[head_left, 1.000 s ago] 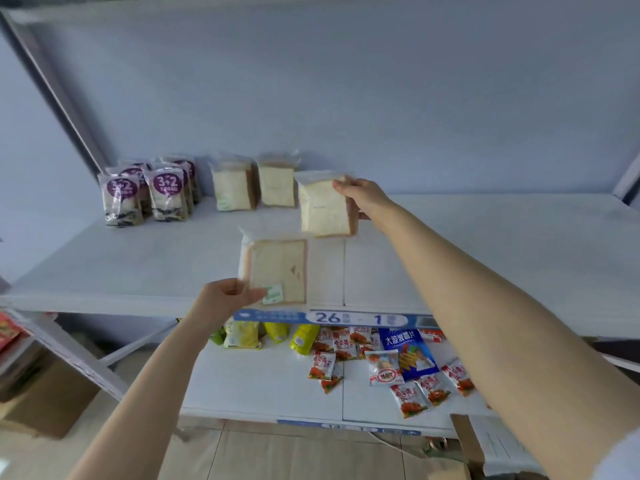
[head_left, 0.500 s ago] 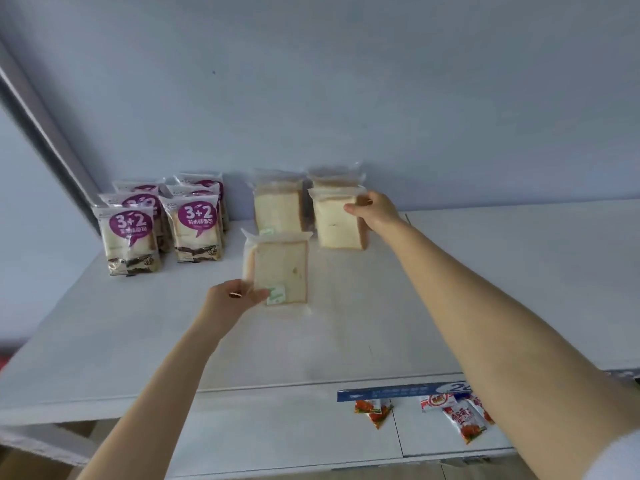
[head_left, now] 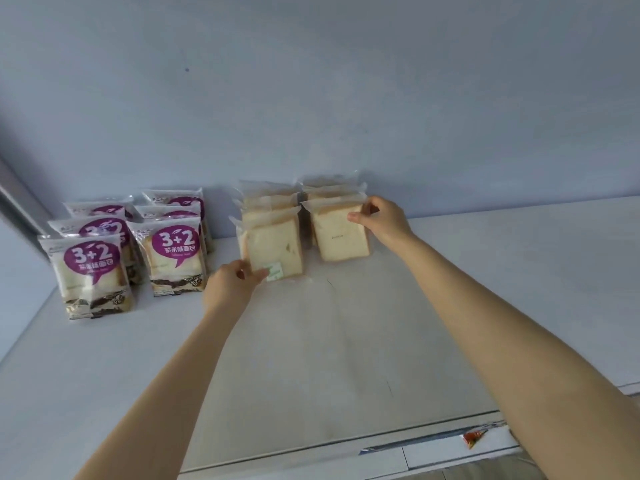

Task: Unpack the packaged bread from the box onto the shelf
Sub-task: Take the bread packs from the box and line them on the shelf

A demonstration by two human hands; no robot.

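Two plain packs stand near upright on shelf [head_left: 346, 358], each in front of rear packs [head_left: 268, 199]; left hand [head_left: 235, 280] pinches lower corner of left bread pack [head_left: 277, 247]; right hand [head_left: 381, 220] pinches upper right edge of right bread pack [head_left: 341, 233]. Risk: packs look thin and soft, so an off-balance release may tip either forward; a sideways nudge could topple purple-label packs [head_left: 176, 251] just beside.

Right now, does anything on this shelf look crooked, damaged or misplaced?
Nothing looks spilled or damaged. Only the plain bread pack pinched by the right hand leans slightly askew; the stickered bread pack in the left hand stands straighter.
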